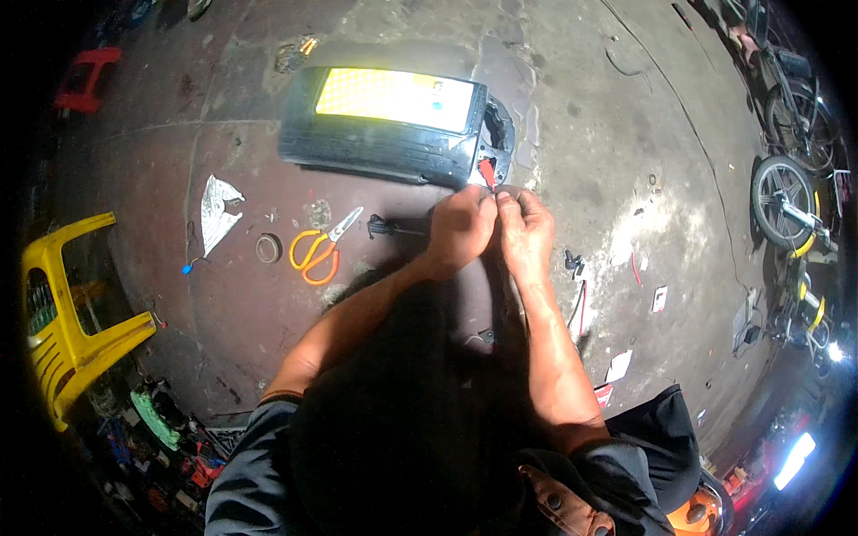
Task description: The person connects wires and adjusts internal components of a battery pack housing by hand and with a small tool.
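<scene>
A black plastic case (375, 143) with a yellow label (389, 94) lies on the floor, its open end at the right. A red connector (487, 171) sticks out there. My left hand (460, 223) and my right hand (525, 232) meet just below it, both closed in pinches at its lower end; their fingertips hide exactly what is gripped. Left of my hands lie orange-handled scissors (317, 255), a tape roll (267, 248), a torn white sheet (217, 214) and a dark tool (380, 226).
A yellow plastic chair (85, 353) stands at the left, a red stool (89, 67) at the upper left. Bicycles (786, 201) line the right edge. Cables (670, 98), small scraps (618, 364) and dark parts (574, 262) lie on the right-hand floor. Clutter (156, 420) fills the lower left.
</scene>
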`<state>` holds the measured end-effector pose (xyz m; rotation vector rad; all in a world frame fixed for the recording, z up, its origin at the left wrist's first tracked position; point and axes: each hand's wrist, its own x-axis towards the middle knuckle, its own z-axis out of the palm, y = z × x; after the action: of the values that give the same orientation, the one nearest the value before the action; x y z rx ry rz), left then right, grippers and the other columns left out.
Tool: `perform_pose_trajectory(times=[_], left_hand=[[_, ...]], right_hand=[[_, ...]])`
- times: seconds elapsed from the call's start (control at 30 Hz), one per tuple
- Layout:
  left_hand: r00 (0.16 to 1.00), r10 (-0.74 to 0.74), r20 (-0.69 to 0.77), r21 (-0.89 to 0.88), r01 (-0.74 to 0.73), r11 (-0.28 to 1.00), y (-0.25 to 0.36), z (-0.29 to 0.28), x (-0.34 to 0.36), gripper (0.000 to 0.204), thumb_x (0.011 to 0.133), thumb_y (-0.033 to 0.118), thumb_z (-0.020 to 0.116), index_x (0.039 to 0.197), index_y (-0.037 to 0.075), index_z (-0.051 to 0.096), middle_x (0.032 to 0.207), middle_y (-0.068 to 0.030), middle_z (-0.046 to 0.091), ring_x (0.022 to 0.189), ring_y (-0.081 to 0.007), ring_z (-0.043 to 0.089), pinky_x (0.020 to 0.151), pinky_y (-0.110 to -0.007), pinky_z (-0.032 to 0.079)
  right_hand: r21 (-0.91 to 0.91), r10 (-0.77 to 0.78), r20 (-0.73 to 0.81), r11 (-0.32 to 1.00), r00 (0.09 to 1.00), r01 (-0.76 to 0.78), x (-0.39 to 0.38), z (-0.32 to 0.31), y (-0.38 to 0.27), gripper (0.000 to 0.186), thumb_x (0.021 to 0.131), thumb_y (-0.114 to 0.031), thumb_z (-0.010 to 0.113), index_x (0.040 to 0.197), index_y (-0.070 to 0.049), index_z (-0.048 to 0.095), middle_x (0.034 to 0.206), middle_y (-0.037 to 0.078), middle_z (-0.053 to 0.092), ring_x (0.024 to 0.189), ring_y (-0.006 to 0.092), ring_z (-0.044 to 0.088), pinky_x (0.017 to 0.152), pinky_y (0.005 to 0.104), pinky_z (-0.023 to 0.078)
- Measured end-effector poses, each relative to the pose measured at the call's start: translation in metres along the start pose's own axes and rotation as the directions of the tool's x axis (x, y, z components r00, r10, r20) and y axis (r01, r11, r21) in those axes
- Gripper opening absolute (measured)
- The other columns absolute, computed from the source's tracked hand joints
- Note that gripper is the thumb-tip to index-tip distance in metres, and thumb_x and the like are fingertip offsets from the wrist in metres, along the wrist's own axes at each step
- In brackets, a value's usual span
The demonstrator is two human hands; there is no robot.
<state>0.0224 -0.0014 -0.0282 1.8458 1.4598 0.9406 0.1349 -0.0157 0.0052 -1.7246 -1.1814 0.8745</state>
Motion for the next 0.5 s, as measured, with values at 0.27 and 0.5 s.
perform_pose_trajectory(times=[0.27,0.5], left_hand=[[0.976,-0.14,0.166,-0.269,0.181,0.946,0.005,-0.01,-0.008,0.015,0.09,0.014,0.053,0.092,0.001,0.06,0.085,-0.0234,0.062,0.083,-0.0441,0.061,0.071,-0.05,0.047],[0.983,-0.008,0.183,-0.235,0.051,0.971,-0.003,-0.017,-0.013,0.021,0.086,0.008,0.052,0.103,0.001,0.063,0.089,-0.0216,0.059,0.092,-0.0411,0.059,0.078,-0.046,0.047]], right_hand=[[0.104,0.315,0.276,0.93,0.908,-0.354,0.016,-0.016,-0.002,0.027,0.093,-0.022,0.064,0.096,0.004,0.069,0.084,0.004,0.067,0.074,0.01,0.057,0.068,0.026,0.046],[-0.27,-0.139,0.311,0.936,0.94,0.228,0.022,-0.021,0.009,0.027,0.093,-0.024,0.062,0.091,0.002,0.067,0.075,0.004,0.063,0.071,0.0119,0.055,0.067,0.0311,0.046]])
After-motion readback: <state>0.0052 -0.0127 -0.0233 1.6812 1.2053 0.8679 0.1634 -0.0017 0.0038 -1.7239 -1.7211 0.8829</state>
